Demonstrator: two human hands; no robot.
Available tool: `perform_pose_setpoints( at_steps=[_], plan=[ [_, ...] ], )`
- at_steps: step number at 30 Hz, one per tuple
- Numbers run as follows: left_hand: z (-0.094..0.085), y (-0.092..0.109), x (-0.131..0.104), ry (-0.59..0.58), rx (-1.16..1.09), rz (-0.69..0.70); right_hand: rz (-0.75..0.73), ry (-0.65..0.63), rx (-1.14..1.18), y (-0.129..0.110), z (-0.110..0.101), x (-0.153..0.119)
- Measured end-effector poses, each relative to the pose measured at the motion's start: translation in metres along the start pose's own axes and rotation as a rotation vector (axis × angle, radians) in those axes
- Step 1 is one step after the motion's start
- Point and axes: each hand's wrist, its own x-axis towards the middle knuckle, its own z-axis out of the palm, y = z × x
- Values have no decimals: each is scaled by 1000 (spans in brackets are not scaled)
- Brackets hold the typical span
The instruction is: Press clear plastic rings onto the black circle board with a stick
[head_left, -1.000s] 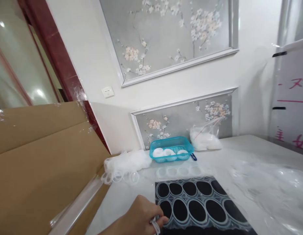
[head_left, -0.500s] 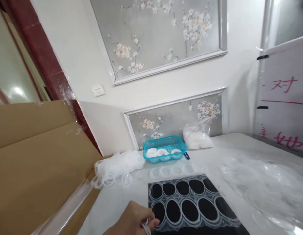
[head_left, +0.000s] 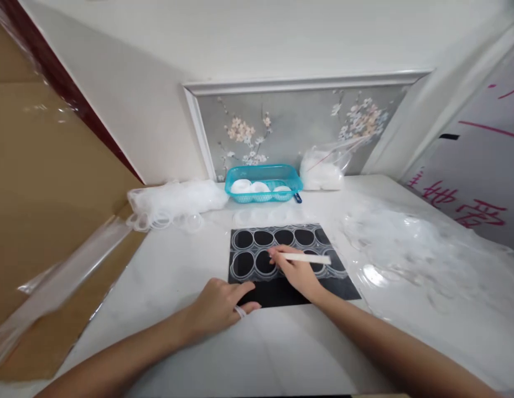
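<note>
A black sheet lies flat on the white table, with rows of pale-outlined ovals and clear film over its upper part. My right hand is closed in a pen-like grip on a slim white stick-like tool. The tool's tip is over an oval in the second row; its exact kind is not clear. Along the sheet's lower left edge rests my left hand, thumb and forefinger apart. A thin white ring shows at its curled fingers, partly hidden.
Behind the sheet stands a blue plastic basket with white rolls inside. A bag of white material is beside it. White rings in clear plastic lie left, crumpled clear film right. Cardboard borders the left side.
The view has tilted down. My right hand has come into view over the sheet with the white tool. My left hand's thumb and forefinger have spread apart.
</note>
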Motion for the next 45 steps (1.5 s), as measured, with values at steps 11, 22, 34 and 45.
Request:
perform_pose_setpoints(
  at_steps=[11, 22, 34, 45],
  plan=[
    [12, 0, 2, -57, 110, 37, 9, -116, -95, 1, 3, -21],
    [18, 5, 11, -149, 27, 104, 6, -128, -134, -5, -5, -24],
    [18, 7, 14, -223, 29, 37, -161, -130, -286, -1, -8, -24],
    [14, 7, 22, -292, -114, -97, -447, -213, -733, 5, -2, -40]
  ],
)
